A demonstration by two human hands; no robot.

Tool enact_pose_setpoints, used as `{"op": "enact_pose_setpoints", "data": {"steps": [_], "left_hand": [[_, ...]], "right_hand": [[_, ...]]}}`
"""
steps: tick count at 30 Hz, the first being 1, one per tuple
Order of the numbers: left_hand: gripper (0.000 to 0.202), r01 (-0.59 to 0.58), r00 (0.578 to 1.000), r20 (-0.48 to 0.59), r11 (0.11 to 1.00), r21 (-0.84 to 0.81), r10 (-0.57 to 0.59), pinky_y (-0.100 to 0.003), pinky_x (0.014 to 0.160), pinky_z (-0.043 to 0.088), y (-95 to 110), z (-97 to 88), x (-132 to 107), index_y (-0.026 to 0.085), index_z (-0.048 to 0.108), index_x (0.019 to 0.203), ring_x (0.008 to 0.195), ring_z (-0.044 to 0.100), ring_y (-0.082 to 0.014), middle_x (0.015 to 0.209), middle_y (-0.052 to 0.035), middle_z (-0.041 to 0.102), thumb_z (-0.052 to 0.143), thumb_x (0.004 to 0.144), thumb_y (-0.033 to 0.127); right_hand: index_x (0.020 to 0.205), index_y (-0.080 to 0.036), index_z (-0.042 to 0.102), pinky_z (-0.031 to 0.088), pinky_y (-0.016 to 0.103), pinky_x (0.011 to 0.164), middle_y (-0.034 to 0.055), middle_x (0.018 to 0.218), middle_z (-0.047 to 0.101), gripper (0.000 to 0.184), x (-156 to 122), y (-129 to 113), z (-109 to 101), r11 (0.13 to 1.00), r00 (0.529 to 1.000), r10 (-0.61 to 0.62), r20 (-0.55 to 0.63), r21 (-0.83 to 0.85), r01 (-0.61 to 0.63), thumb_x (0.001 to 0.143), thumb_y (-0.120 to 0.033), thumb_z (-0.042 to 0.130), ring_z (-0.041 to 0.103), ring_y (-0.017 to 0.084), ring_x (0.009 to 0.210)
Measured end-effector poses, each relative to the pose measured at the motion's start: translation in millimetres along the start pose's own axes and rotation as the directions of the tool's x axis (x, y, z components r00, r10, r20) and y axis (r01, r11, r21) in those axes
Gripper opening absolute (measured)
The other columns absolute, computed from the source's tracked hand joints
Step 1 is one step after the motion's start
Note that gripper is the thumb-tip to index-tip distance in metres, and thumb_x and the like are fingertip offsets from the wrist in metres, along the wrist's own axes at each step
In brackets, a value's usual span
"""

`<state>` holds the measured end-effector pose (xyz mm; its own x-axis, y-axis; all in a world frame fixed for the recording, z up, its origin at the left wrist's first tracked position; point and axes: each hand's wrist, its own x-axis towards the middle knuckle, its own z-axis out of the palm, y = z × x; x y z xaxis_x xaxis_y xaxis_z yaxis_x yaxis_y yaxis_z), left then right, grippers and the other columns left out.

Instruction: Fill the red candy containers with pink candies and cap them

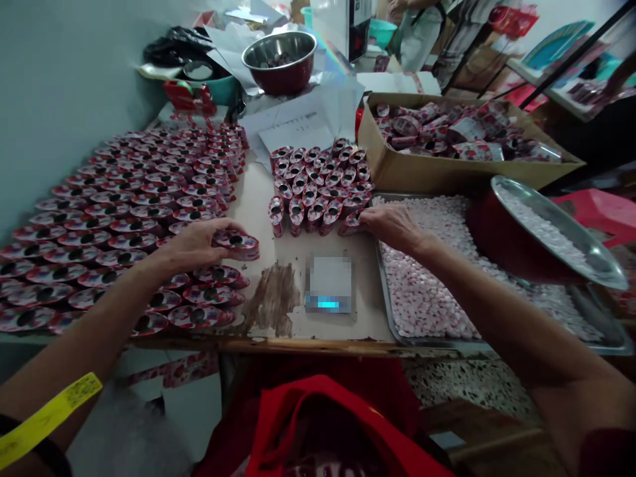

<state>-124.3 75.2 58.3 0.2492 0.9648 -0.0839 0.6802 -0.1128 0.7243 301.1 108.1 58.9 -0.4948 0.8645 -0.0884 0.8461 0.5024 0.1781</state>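
My left hand (199, 244) grips a small red printed packet (237, 244) with an opening in its top, held at the right edge of the large block of similar standing packets (114, 225). My right hand (392, 225) has its fingers closed on another such packet (352, 222) at the front right corner of a smaller group of packets (318, 175). Between my hands, nearer to me, lies a small scale (330, 281) with a lit blue display.
At right a metal tray (390, 318) holds white tablets, with a tilted bowl (527, 245) of them on it. Behind stands a cardboard box (412, 171) of packets. Farther back are a steel bowl (281, 79), loose papers (298, 126) and a person (420, 33).
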Motion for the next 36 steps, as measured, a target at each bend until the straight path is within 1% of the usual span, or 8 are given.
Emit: {"op": "enact_pose_setpoints", "data": {"steps": [6,13,19,21,24,30,33,36], "left_hand": [[0.047,-0.04,0.98,0.2,0.993,0.112,0.017,-0.033,0.077,0.056,-18.9,-12.1,-9.0,0.025,0.079,0.105,0.088,0.071,-0.0279,0.094,-0.0046,0.079,0.079,0.07,0.057],[0.042,-0.161,0.967,0.23,0.961,0.224,0.108,-0.034,0.087,0.056,-23.8,-22.4,-9.0,0.028,0.08,0.103,0.098,0.072,-0.0297,0.104,-0.007,0.079,0.075,0.07,0.052],[0.027,-0.386,0.898,-0.031,0.818,0.426,0.44,-0.039,0.099,0.055,7.7,-10.0,-54.8,0.028,0.074,0.112,0.108,0.072,-0.0221,0.117,-0.0016,0.077,0.053,0.096,0.032],[0.022,-0.382,0.878,-0.106,0.816,0.433,0.467,-0.04,0.098,0.056,23.9,4.1,-69.8,0.031,0.074,0.11,0.106,0.073,-0.0231,0.114,0.0,0.079,0.055,0.098,0.031],[0.018,-0.432,0.855,-0.112,0.816,0.383,0.506,-0.045,0.104,0.055,45.1,32.5,-78.0,0.033,0.074,0.102,0.102,0.073,-0.0249,0.107,-0.0003,0.081,0.056,0.101,0.032],[0.022,-0.419,0.878,-0.085,0.844,0.335,0.47,-0.057,0.114,0.046,68.2,72.0,-58.9,0.03,0.077,0.096,0.101,0.072,-0.0314,0.103,-0.0053,0.079,0.056,0.098,0.032],[0.018,-0.348,0.916,-0.102,0.895,0.279,0.388,-0.062,0.122,0.037,75.7,74.3,-53.4,0.03,0.078,0.092,0.106,0.071,-0.032,0.101,-0.0053,0.077,0.06,0.092,0.027],[0.016,-0.302,0.93,-0.135,0.92,0.251,0.342,-0.062,0.123,0.036,76.2,72.9,-54.0,0.029,0.079,0.09,0.107,0.07,-0.032,0.098,-0.0054,0.075,0.063,0.09,0.026]], "right_hand": [[0.096,-0.018,0.078,0.025,0.035,0.058,0.0142,0.089,0.081,0.029,-42.5,-78.4,-43.9,1.0,0.999,0.005,0.035,0.002,-0.005,0.103,-0.018,0.05,0.075,0.026,0.079],[0.091,-0.019,0.082,0.029,0.032,0.055,0.0162,0.084,0.082,0.027,-56.5,-139.5,-37.0,0.992,0.984,0.076,0.162,0.089,-0.092,0.099,-0.02,0.056,0.075,0.026,0.07],[0.105,-0.027,0.082,0.034,0.031,0.059,0.0034,0.071,0.074,0.031,-99.9,-69.8,-34.3,0.852,0.934,0.356,0.012,0.405,-0.33,0.1,-0.053,0.066,0.064,0.02,0.063],[0.104,-0.023,0.08,0.039,0.033,0.067,0.0068,0.082,0.076,0.027,-122.5,-31.4,-22.6,0.854,0.899,0.438,0.027,0.301,-0.425,0.099,-0.047,0.069,0.066,0.024,0.073],[0.118,-0.014,0.076,0.044,0.039,0.087,0.0187,0.113,0.076,0.033,-148.0,9.4,0.9,0.925,0.933,0.335,0.129,0.144,-0.352,0.094,-0.036,0.078,0.067,0.032,0.102],[0.113,-0.015,0.075,0.038,0.038,0.08,0.0196,0.111,0.074,0.022,-137.6,16.6,18.1,0.93,0.907,0.36,0.22,-0.01,-0.367,0.094,-0.019,0.066,0.063,0.029,0.094],[0.1,-0.016,0.075,0.038,0.035,0.072,0.0119,0.093,0.073,0.013,-126.4,28.0,18.1,0.836,0.845,0.444,0.297,0.202,-0.51,0.087,-0.018,0.072,0.059,0.022,0.079],[0.084,-0.016,0.071,0.036,0.033,0.065,0.0029,0.07,0.064,0.004,-129.9,47.4,19.0,0.592,0.771,0.51,0.381,0.495,-0.636,0.083,-0.016,0.074,0.053,0.015,0.065]]}}
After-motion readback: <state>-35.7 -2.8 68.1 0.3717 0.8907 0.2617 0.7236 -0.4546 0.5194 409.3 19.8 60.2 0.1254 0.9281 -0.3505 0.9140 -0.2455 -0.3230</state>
